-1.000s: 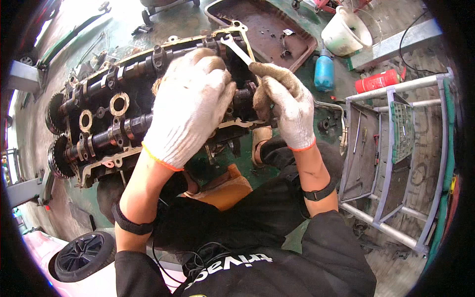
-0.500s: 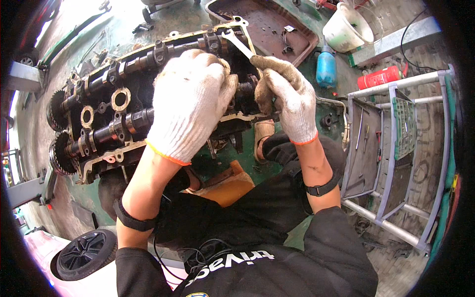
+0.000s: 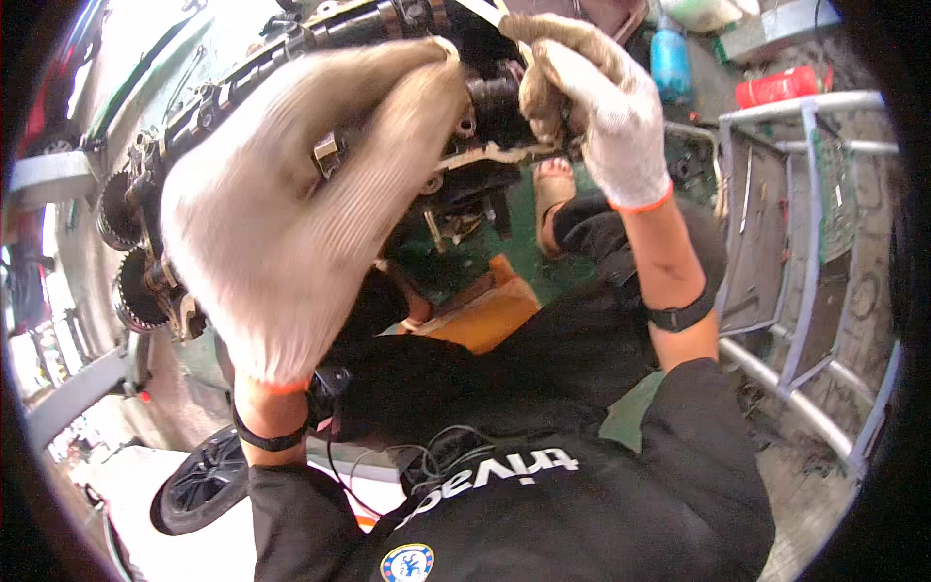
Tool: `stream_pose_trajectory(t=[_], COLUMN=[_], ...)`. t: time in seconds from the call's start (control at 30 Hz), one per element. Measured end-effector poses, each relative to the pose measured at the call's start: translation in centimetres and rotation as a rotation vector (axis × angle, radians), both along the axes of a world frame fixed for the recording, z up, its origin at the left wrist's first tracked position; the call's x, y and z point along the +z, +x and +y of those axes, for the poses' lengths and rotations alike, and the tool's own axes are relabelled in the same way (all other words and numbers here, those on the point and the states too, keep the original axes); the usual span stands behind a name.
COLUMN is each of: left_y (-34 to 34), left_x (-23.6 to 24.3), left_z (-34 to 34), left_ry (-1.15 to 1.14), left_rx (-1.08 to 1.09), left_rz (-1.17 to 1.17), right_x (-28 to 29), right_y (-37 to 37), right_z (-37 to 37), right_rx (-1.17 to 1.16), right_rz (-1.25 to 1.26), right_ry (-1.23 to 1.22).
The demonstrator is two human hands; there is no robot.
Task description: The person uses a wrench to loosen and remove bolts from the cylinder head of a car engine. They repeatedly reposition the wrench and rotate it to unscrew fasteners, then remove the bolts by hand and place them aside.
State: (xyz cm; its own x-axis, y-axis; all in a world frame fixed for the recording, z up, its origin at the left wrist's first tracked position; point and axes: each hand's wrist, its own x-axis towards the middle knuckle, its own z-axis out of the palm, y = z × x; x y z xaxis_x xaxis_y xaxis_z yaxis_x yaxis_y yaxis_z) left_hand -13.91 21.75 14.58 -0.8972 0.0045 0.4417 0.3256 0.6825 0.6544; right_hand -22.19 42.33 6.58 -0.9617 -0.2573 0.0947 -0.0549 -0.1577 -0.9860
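Observation:
My left hand (image 3: 262, 218), in a white knit glove with an orange cuff, is raised close to the camera and blurred. Its thumb and forefinger meet at the tips, and whatever may be between them is too small to make out. My gloved right hand (image 3: 621, 121) is closed round a wrench (image 3: 482, 10), whose far end is cut off by the upper rim. Below both hands lies a dark, oily engine cylinder head (image 3: 497, 102) with camshafts and toothed sprockets (image 3: 144, 291) at its left end. The left glove hides much of it.
A blue spray bottle (image 3: 671, 66) and a red fire extinguisher (image 3: 776, 87) are at the upper right. A metal-tube frame (image 3: 815, 412) stands along the right. Near my feet is an orange-brown block (image 3: 499, 310). A car wheel (image 3: 204, 485) shows at lower left.
My left hand has risen off the cylinder head toward the camera and shifted left. The right hand keeps the wrench. The view has tilted, moving the engine toward the upper rim.

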Motion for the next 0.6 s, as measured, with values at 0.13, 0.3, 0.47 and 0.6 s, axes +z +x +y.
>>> stream_pose_trajectory(t=[0.13, 0.3, 0.47, 0.6], left_y=[4.3, 8.1, 11.9, 11.6], left_x=[0.3, -3.4, -12.2, -22.3], left_z=[0.8, 2.1, 4.6, 5.8], left_ry=[0.258, 0.279, 0.783, 0.709], left_rx=[-0.055, -0.275, 0.247, 0.484], left_rz=[-0.374, -1.085, -1.42, -1.297], right_x=[0.1, 0.1, 0.6, 0.4], right_y=[-0.3, -0.4, -0.8, -1.0], right_z=[0.3, 0.9, 1.7, 1.3], right_rx=[0.047, 0.09, 0.215, 0.165], right_rz=[-0.124, -0.11, -0.091, -0.08], right_ry=[-0.107, -0.094, -0.099, -0.064])
